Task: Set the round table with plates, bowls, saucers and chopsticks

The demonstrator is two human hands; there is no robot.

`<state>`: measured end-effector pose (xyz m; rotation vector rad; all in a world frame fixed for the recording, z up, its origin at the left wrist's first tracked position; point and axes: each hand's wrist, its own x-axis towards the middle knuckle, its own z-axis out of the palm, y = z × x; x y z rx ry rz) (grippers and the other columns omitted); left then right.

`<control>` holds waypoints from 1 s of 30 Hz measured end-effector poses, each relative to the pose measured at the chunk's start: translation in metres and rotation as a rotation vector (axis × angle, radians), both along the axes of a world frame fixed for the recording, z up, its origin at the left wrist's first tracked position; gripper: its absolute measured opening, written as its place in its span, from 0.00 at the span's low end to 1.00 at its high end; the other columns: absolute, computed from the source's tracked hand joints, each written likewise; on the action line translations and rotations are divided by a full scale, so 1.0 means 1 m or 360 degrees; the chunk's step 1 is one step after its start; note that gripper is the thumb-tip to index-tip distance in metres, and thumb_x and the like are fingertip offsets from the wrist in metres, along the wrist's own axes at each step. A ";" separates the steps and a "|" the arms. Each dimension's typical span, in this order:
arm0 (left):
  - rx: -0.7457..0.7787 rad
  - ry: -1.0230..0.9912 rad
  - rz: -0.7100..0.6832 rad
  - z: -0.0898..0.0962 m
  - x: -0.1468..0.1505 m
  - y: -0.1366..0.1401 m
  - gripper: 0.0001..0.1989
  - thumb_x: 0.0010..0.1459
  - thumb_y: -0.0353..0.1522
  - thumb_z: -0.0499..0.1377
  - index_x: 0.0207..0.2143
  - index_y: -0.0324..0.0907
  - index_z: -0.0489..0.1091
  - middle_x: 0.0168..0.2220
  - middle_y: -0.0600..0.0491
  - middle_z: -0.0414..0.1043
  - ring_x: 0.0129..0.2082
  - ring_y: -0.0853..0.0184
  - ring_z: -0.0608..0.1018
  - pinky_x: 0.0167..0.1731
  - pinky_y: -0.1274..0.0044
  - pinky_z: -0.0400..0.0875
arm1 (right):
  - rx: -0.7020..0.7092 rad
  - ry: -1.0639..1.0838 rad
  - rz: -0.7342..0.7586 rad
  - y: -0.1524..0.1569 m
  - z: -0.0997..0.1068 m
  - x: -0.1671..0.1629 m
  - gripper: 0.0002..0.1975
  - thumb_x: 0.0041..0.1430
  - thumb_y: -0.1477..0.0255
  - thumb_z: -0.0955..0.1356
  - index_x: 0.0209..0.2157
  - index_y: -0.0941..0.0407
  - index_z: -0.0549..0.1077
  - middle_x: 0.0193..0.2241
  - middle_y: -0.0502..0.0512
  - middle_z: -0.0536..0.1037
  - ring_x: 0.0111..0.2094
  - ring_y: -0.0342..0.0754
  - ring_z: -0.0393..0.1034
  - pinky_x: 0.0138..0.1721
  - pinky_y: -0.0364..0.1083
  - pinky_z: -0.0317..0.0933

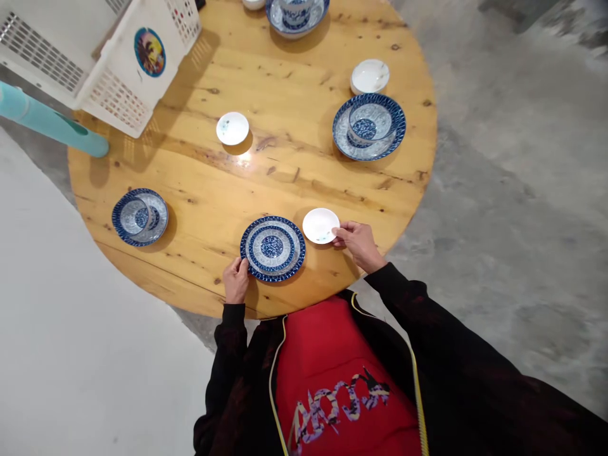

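Fingers nearly closed, your left hand (236,282) pinches the blue plate (300,250) by its left rim; your right hand (360,246) pinches the white dish (319,225), just right; both round, facing up, near side.

Round wooden table (204,183), yellowish, dark knots and streaks, glare spot mid-top. White basket (118,104) at far left, cut off by frame, shadow falling on wood. Lone center saucer (232,128), white, just left of and above glare. Left bowl (162,221), blue-white, near left rim, well apart from others. Near plate (246,237), blue-rimmed, close to near edge. Near saucer (319,225), white, just right of it; resting or lifted, cannot tell. Right plate (340,136), blue-rimmed, toward right rim; right saucer (369,75), white, just behind it. Far bowl (277,20), blue-white, cropped at top; far saucer (254,3) beside it, mostly cropped.
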<state>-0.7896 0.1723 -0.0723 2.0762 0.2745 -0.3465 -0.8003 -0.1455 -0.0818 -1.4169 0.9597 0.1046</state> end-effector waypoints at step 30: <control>-0.0256 0.0162 0.0040 0.000 0.002 0.009 0.23 0.53 0.53 0.58 0.25 0.41 0.67 0.23 0.57 0.63 0.26 0.69 0.66 0.27 0.79 0.64 | -0.0075 -0.0107 0.0316 -0.001 0.006 0.005 0.14 0.47 0.60 0.71 0.24 0.58 0.72 0.18 0.51 0.74 0.22 0.45 0.68 0.24 0.42 0.62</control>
